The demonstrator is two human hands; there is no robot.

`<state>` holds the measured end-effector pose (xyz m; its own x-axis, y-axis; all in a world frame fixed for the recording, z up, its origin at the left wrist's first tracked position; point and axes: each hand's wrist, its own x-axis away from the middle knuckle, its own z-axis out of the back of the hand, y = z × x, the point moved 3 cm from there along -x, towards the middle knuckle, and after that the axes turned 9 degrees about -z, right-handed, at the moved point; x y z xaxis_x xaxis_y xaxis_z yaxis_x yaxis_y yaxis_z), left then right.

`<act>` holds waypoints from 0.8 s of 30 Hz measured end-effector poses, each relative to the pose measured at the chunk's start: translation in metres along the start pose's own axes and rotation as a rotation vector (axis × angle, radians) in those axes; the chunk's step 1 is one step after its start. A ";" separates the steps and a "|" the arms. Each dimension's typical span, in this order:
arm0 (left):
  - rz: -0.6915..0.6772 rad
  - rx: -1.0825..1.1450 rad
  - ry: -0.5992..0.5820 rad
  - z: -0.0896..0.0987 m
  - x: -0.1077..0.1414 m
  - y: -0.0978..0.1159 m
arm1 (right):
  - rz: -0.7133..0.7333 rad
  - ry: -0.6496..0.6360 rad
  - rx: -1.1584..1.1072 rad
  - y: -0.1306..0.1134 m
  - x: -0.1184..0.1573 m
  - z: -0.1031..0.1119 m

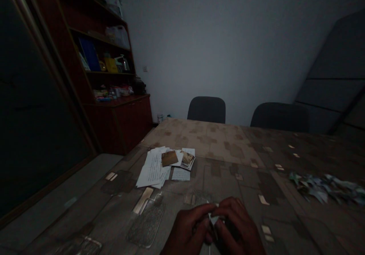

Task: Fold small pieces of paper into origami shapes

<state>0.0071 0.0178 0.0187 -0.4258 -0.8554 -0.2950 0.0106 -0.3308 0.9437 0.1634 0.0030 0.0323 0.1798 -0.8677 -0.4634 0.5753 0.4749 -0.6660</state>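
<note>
1. Bench (199,133): covered in a smooth sheet printed with brown patches and rounded rectangles, with some pale glints; near edge cut off by the frame, right side lost in dimness.
2. Cabinet (134,118): reddish-brown, wood-like, with open shelves above closed doors; top cut off, shelf contents mostly too dark to identify.
3. Chairs: two rounded dark backrests, one central (206,110), one at right (279,116); seats and legs hidden behind the bench.
4. Crumpled heap (327,186): irregular, creased pieces in greenish, white and brownish tones at the bench's right; individual pieces cannot be separated by eye.
5. Printed sheets (154,169): flat white paper, overlapping, on the bench left of centre beyond the hands; text illegible.
6. Left hand (189,224) and right hand (236,220): bare, close together at the near edge of view, wrists cut off. Each grip is nearly closed, bent fingers and thumbs pinching one small pale piece.
7. Brown card (170,158) and patterned card (187,160): rectangular, lying on the sheets; details unreadable.
8. Small pale piece (213,219): between the fingertips of both hands, thin, paper-like, largely hidden; full outline cannot be determined.
</note>
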 end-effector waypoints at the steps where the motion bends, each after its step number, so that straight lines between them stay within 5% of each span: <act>1: -0.001 -0.011 -0.002 0.000 0.000 0.001 | -0.017 -0.007 -0.008 0.000 0.000 0.000; 11: 0.047 0.067 -0.049 -0.001 -0.003 -0.002 | -0.160 0.041 -0.022 0.007 0.001 -0.003; 16: 0.152 0.147 0.026 -0.004 -0.001 -0.003 | -0.238 0.114 -0.063 0.009 0.003 -0.004; 24: 0.181 0.155 0.080 -0.003 -0.002 0.000 | -0.149 -0.037 -0.104 0.001 -0.002 -0.005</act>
<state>0.0111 0.0184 0.0186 -0.3560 -0.9262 -0.1243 -0.0611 -0.1097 0.9921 0.1597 0.0061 0.0293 0.1291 -0.9335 -0.3346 0.5129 0.3516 -0.7831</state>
